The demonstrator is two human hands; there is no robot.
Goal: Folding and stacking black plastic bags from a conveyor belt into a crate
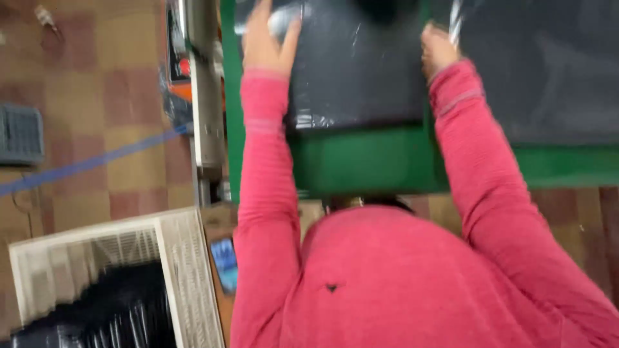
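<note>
So from the head cam I'm looking straight down at both arms in pink sleeves reaching to the top of the frame. The left hand (pixel 267 42) sits top centre-left with its fingers (pixel 291 35) spread flat on a black plastic-wrapped pack (pixel 354 71), not curled around anything, just pressing on its upper left corner. The right hand (pixel 438 48) is up at top centre-right on the pack's right edge, and it looks bunched up there, but it's blurry enough that I can't tell whether it's actually pinching the plastic or just resting on it. The pack lies on a green desk (pixel 367 164) that runs across the upper middle, with another dark sheet (pixel 548 71) just beside it in the upper right. Left of the desk there's a grey metal machine post (pixel 205 84) with an orange panel. Bottom left has a woven white sack (pixel 97 270) holding shiny black stuff, on the checkered tile floor (pixel 90 96) with a blue strip crossing it.
</note>
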